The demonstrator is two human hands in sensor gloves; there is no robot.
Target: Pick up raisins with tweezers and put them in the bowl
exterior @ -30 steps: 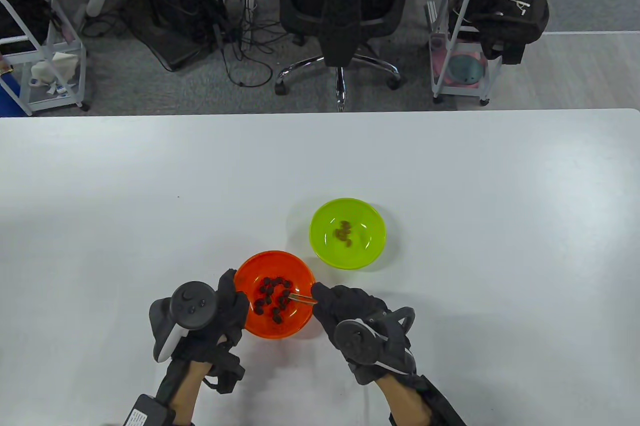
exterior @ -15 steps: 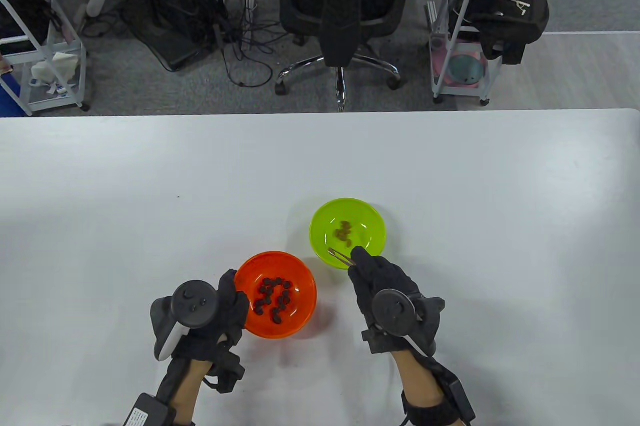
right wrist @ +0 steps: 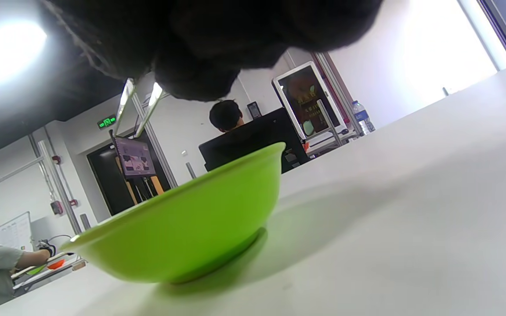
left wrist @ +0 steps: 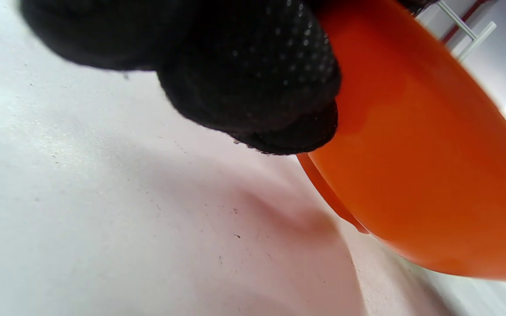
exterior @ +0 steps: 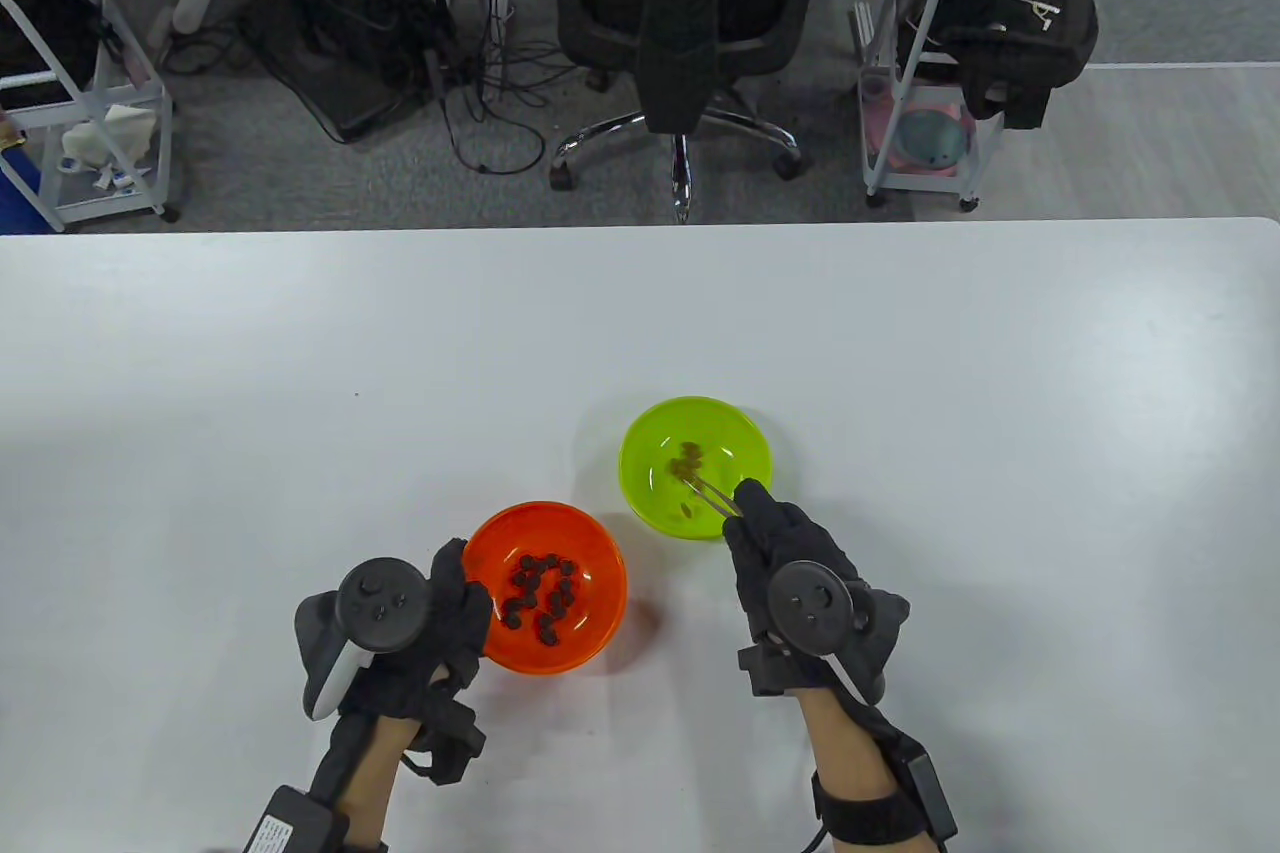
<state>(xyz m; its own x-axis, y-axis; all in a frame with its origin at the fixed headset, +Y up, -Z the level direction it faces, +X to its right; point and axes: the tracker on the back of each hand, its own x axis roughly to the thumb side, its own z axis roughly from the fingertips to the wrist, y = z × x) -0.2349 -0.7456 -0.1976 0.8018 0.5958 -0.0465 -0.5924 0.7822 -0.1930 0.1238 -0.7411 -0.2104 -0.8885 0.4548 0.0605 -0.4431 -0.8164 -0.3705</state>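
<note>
Right gloved hand (exterior: pixel 790 553), pinching thin metal tweezers (exterior: pixel 712 495), is now reaching further into translucent green plastic bowl (exterior: pixel 640 483) at frame centre, delivering a raisin.

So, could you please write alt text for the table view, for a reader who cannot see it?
The right hand holds tweezers over the green bowl, which has a few raisins. The left hand touches the orange bowl, which holds more raisins, on a white table.

Beyond my white table (exterior: pixel 300 343), a black office chair (exterior: pixel 690 3) stands on grey carpet (exterior: pixel 300 183); white carts (exterior: pixel 930 93) flank it.
</note>
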